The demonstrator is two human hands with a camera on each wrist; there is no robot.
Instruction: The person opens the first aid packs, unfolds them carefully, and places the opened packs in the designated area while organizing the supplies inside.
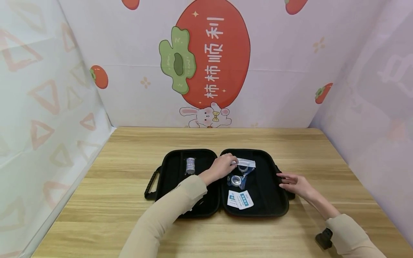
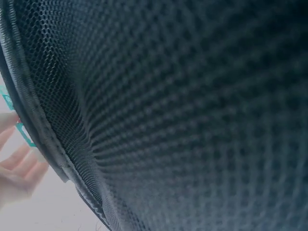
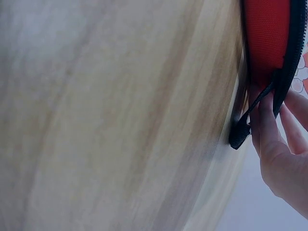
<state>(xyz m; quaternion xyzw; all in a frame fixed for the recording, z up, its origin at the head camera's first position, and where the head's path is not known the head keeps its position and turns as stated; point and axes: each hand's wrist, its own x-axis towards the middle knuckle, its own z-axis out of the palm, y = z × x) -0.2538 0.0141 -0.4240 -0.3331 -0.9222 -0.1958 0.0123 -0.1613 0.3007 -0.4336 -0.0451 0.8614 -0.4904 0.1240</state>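
A zippered case point(image 1: 271, 211), black mesh inside and red outside point(image 3: 267, 38), lies unfolded on the table. My left hand point(image 1: 222, 166) reaches over its right half and pinches a flat white packet point(image 1: 246, 163). In the left wrist view, dark mesh fills most of the frame; the hand point(image 2: 21, 173) and the packet's turquoise print point(image 2: 25, 135) show at the left edge. My right hand point(image 1: 298, 186) holds the case's right edge, with fingers on both sides of the rim in the right wrist view, near a black zipper pull point(image 3: 239, 134).
Inside the right half are a roll of tape point(image 1: 236, 180) in a blue clear wrapper, another wrapped roll point(image 1: 242, 168) and two white-and-turquoise packets point(image 1: 244, 200). A wrapped white roll point(image 1: 190, 166) lies in the left half. A black carry handle point(image 1: 151, 184) sticks out left.
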